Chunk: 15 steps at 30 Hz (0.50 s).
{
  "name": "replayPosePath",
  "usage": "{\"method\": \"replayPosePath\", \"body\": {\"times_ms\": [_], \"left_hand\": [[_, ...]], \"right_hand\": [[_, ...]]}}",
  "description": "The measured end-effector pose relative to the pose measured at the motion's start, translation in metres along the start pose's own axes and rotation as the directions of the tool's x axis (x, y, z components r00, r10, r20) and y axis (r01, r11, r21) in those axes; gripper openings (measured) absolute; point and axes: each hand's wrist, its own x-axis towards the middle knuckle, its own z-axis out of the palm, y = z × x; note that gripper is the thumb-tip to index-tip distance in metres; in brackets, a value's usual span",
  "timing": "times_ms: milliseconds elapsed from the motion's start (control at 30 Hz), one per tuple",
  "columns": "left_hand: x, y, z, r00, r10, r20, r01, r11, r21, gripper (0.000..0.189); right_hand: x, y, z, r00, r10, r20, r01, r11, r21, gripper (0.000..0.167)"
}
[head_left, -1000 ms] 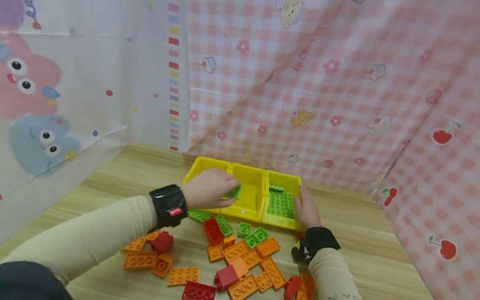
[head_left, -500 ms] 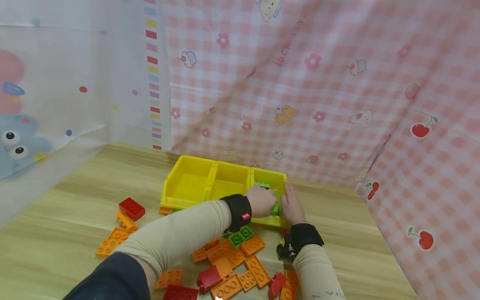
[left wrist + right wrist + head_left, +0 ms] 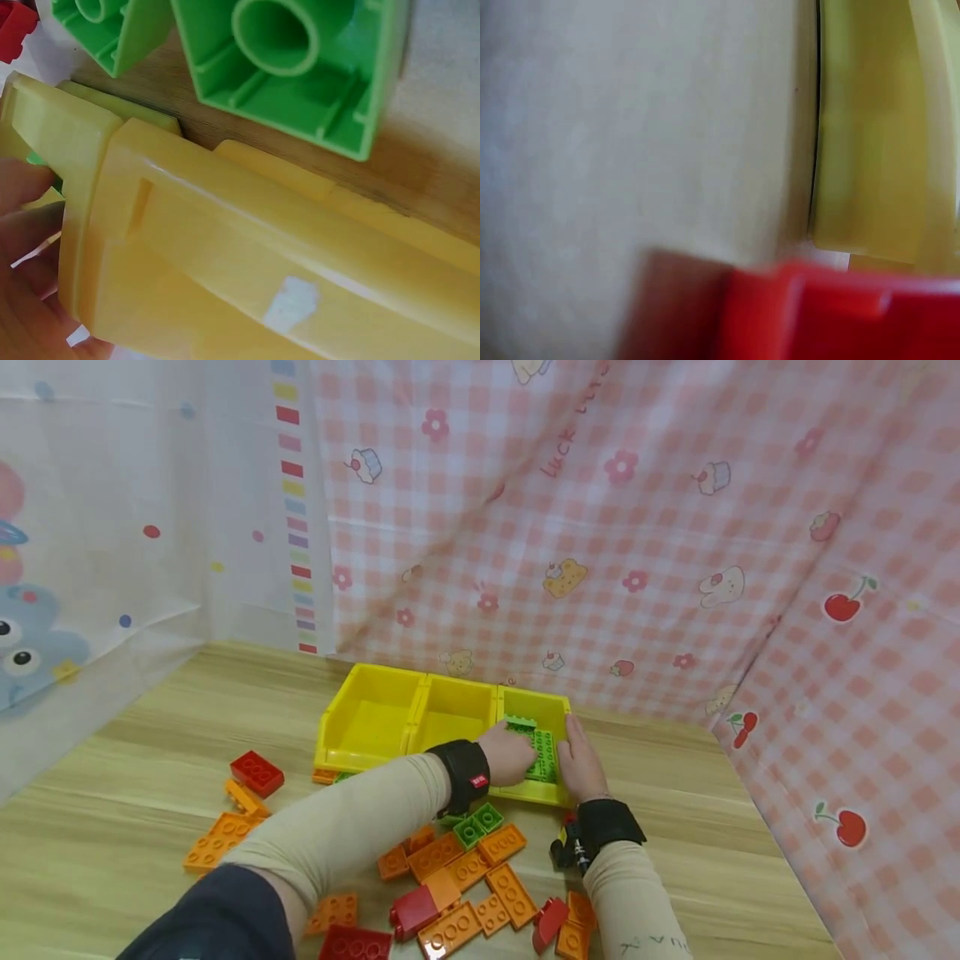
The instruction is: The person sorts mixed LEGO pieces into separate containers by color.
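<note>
A yellow three-compartment bin (image 3: pixel 450 706) stands near the wall. My left hand (image 3: pixel 506 753) is over its right compartment, fingertips beside the green building-block plates (image 3: pixel 546 756) lying inside. In the left wrist view, the fingers (image 3: pixel 30 232) are spread at the bin's edge, with a bit of green showing beyond them. The outstretched fingers of my right hand (image 3: pixel 581 764) rest along the outside of the bin's right wall. In the right wrist view, the yellow bin wall (image 3: pixel 877 135) runs down the right side, while that hand is out of sight.
In front of the bin lie green bricks (image 3: pixel 480 827), several orange bricks (image 3: pixel 510 893), and red bricks (image 3: pixel 414 910). Another red brick (image 3: pixel 257 772) lies at left beside orange pieces (image 3: pixel 217 843). A patterned pink cloth (image 3: pixel 480 527) hangs behind the bin.
My left hand has carried a green piece from over the left of the bin into the right compartment, then drawn back slightly left. The right hand stays at the bin's right wall.
</note>
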Motion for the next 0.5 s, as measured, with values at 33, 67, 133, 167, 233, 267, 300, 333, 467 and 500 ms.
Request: {"method": "replayPosePath", "body": {"times_ms": [33,67,133,167,233,267,300,333,467,500], "left_hand": [[-0.001,-0.001,0.000,1.000,0.003,0.000,-0.003,1.000,-0.012,0.015],[-0.002,-0.002,0.000,1.000,0.004,0.003,-0.004,1.000,-0.024,0.015],[-0.005,-0.003,0.002,1.000,0.008,0.002,-0.008,0.999,-0.038,0.018],[-0.006,-0.004,0.003,1.000,0.014,-0.007,-0.015,0.999,-0.037,0.020],[-0.012,-0.007,0.005,0.999,0.038,-0.031,-0.038,0.999,-0.031,0.025],[-0.016,-0.009,0.006,0.997,0.052,-0.056,-0.054,0.998,-0.028,0.027],[-0.021,-0.012,0.005,0.994,0.068,-0.082,-0.070,0.997,-0.024,0.028],[-0.029,-0.016,0.004,0.990,0.085,-0.110,-0.088,0.996,-0.024,0.029],[-0.071,-0.036,-0.008,0.964,0.152,-0.216,-0.162,0.986,-0.029,0.029],[-0.084,-0.042,-0.010,0.957,0.169,-0.235,-0.179,0.984,-0.019,0.028]], "right_hand": [[0.000,0.000,0.000,1.000,0.000,0.003,0.000,1.000,0.000,0.054],[0.001,-0.001,0.000,1.000,0.001,0.004,-0.001,1.000,0.001,0.054],[0.001,-0.001,0.000,1.000,0.007,0.011,-0.007,1.000,0.003,0.054],[0.002,-0.001,0.000,1.000,0.013,0.016,-0.013,1.000,0.007,0.054],[0.001,0.000,0.001,0.999,0.024,0.021,-0.024,1.000,0.010,0.054],[0.001,0.000,0.001,0.999,0.028,0.023,-0.028,1.000,0.011,0.054],[0.001,0.000,0.001,0.999,0.031,0.026,-0.031,0.999,0.012,0.054],[0.001,0.000,0.002,0.999,0.033,0.029,-0.034,0.999,0.015,0.054],[0.000,0.000,0.002,0.999,0.032,0.035,-0.032,0.999,0.007,0.054],[0.000,0.001,0.002,0.999,0.033,0.037,-0.033,0.999,0.004,0.054]]}}
